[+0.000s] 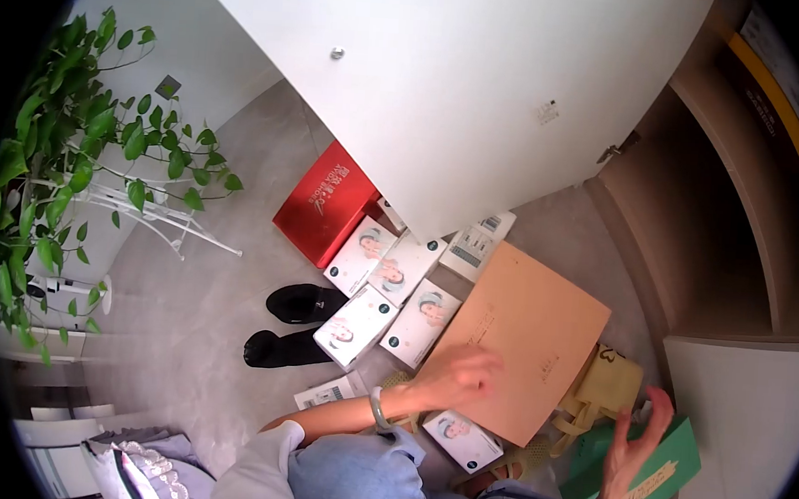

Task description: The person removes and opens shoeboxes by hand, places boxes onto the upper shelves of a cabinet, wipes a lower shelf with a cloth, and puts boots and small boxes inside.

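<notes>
My left hand (460,379), with a bangle on its wrist, is over the lower left edge of a large flat orange-tan box (531,335). Its fingers look curled but are smeared by motion, and whether they touch the box is unclear. To the right, my right hand (630,447) has thumb and fingers apart, with nothing between them. It is above a green box (660,480) with gold lettering. Between that and the orange-tan box lies a yellow bag (606,386) with handles.
Several white boxes with a printed portrait (422,322) lie beside a red shoe box (327,204) and black boots (297,348). A white cabinet door (464,89) hangs open overhead. Brown shelves (695,204) curve along the right. A leafy plant (94,153) stands on the left.
</notes>
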The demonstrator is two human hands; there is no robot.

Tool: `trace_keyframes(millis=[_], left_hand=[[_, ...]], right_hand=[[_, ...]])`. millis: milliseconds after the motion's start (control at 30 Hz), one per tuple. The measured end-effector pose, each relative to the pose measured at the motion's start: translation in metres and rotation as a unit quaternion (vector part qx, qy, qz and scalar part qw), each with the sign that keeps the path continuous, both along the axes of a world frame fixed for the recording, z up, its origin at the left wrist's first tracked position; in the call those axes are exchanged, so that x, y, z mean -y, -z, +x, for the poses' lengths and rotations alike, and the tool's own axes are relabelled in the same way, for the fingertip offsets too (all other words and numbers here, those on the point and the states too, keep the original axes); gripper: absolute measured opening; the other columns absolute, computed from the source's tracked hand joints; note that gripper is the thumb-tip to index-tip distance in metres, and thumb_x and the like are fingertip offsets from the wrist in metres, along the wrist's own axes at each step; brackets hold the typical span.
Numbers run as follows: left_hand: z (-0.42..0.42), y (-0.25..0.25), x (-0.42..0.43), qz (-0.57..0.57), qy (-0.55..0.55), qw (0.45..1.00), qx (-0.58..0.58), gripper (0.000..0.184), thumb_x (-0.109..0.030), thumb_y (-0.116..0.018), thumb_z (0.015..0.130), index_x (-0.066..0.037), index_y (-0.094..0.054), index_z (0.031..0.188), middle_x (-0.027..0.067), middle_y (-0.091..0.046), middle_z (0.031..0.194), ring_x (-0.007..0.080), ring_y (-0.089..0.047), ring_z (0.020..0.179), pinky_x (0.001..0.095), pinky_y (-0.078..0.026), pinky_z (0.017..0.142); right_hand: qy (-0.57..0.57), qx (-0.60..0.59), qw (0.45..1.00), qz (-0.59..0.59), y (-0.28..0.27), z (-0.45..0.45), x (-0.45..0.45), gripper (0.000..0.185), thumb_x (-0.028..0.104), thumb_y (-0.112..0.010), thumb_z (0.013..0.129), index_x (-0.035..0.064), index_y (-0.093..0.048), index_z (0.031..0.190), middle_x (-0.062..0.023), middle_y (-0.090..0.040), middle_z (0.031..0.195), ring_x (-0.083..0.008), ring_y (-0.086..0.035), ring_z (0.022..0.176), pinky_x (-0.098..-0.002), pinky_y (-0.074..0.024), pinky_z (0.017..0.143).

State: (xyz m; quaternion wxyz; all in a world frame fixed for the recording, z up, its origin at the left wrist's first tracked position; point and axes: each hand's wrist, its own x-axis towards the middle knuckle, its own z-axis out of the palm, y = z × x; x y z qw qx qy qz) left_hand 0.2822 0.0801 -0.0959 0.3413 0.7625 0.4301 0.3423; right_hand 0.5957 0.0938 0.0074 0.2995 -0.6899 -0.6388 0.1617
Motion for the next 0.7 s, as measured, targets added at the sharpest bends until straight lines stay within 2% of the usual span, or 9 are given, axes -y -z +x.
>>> trace_keyframes(millis=[67, 100, 133, 200, 300, 367, 467, 567, 700], left_hand=[[-0.023, -0.010, -0.014, 0.070, -0.213, 0.974, -0.035, 0.011, -0.007, -0.071, 0.078, -0.005, -0.068, 0.089, 0.0119, -0.063, 0.114, 0.0308, -0.061, 0.102, 0.0419, -0.048, 0.086], [-0.041, -0.016, -0.022, 0.060, -0.302, 0.946, -0.099, 0.018, -0.005, -0.071, 0.078, -0.006, -0.069, 0.096, 0.0144, -0.062, 0.112, 0.0328, -0.060, 0.103, 0.0428, -0.046, 0.090], [-0.064, -0.015, -0.030, 0.035, -0.370, 0.923, -0.099, 0.023, -0.005, -0.071, 0.077, -0.008, -0.068, 0.100, 0.0143, -0.062, 0.109, 0.0337, -0.059, 0.104, 0.0437, -0.046, 0.090], [-0.118, -0.016, -0.046, 0.044, -0.428, 0.884, -0.184, 0.025, -0.008, -0.072, 0.078, -0.010, -0.066, 0.101, 0.0115, -0.062, 0.110, 0.0344, -0.056, 0.104, 0.0445, -0.043, 0.089], [-0.176, -0.004, -0.060, -0.030, -0.479, 0.816, -0.324, 0.033, -0.012, -0.073, 0.076, -0.011, -0.064, 0.107, 0.0113, -0.060, 0.109, 0.0328, -0.055, 0.106, 0.0427, -0.041, 0.092], [-0.201, 0.012, -0.064, -0.103, -0.479, 0.795, -0.358, 0.042, -0.016, -0.075, 0.076, -0.009, -0.061, 0.115, 0.0145, -0.055, 0.118, 0.0346, -0.053, 0.110, 0.0453, -0.041, 0.094], [-0.210, 0.021, -0.070, -0.130, -0.499, 0.759, -0.398, 0.054, -0.021, -0.077, 0.076, -0.007, -0.055, 0.123, 0.0180, -0.050, 0.125, 0.0373, -0.051, 0.113, 0.0497, -0.043, 0.095], [-0.224, 0.035, -0.079, -0.126, -0.490, 0.756, -0.415, 0.061, -0.022, -0.077, 0.076, -0.006, -0.050, 0.128, 0.0204, -0.045, 0.131, 0.0401, -0.052, 0.112, 0.0525, -0.045, 0.093], [-0.232, 0.017, -0.085, -0.183, -0.454, 0.750, -0.446, 0.057, -0.023, -0.076, 0.078, -0.006, -0.052, 0.127, 0.0183, -0.047, 0.131, 0.0391, -0.053, 0.113, 0.0501, -0.046, 0.094]], right_hand=[[-0.062, -0.074, 0.995, -0.029, 0.003, -0.017, -0.009, 0.038, 0.005, -0.061, 0.079, 0.0014, -0.057, 0.117, -0.0169, -0.053, 0.123, -0.0335, -0.049, 0.118, -0.0422, -0.0355, 0.104], [-0.064, -0.078, 0.995, -0.027, 0.004, -0.021, -0.009, 0.038, 0.005, -0.061, 0.079, 0.0014, -0.057, 0.117, -0.0169, -0.053, 0.123, -0.0335, -0.049, 0.118, -0.0422, -0.0355, 0.104], [-0.081, -0.094, 0.991, -0.054, 0.005, -0.025, -0.010, 0.037, 0.005, -0.061, 0.079, 0.0015, -0.058, 0.115, -0.0168, -0.053, 0.122, -0.0334, -0.050, 0.117, -0.0422, -0.0361, 0.104], [-0.101, -0.108, 0.985, -0.092, 0.006, -0.032, -0.010, 0.033, 0.006, -0.062, 0.079, 0.0014, -0.060, 0.111, -0.0165, -0.054, 0.118, -0.0322, -0.051, 0.114, -0.0410, -0.0385, 0.100], [-0.107, -0.137, 0.979, -0.110, 0.014, -0.031, -0.005, 0.032, 0.006, -0.062, 0.079, 0.0010, -0.060, 0.110, -0.0160, -0.056, 0.116, -0.0309, -0.052, 0.110, -0.0392, -0.0409, 0.095], [-0.106, -0.139, 0.978, -0.115, 0.016, -0.030, -0.005, 0.031, 0.006, -0.062, 0.079, 0.0010, -0.060, 0.110, -0.0151, -0.056, 0.115, -0.0296, -0.053, 0.107, -0.0380, -0.0419, 0.092], [-0.092, -0.144, 0.977, -0.126, 0.018, -0.028, -0.004, 0.030, 0.006, -0.062, 0.080, 0.0012, -0.060, 0.109, -0.0131, -0.058, 0.113, -0.0271, -0.054, 0.103, -0.0362, -0.0431, 0.088], [-0.075, -0.159, 0.976, -0.129, 0.022, -0.024, -0.004, 0.029, 0.006, -0.061, 0.080, 0.0015, -0.060, 0.108, -0.0114, -0.059, 0.111, -0.0250, -0.055, 0.099, -0.0350, -0.0436, 0.086], [-0.061, -0.184, 0.971, -0.143, 0.027, -0.022, -0.003, 0.027, 0.005, -0.061, 0.081, 0.0019, -0.060, 0.108, -0.0105, -0.059, 0.110, -0.0231, -0.057, 0.096, -0.0341, -0.0442, 0.085]])
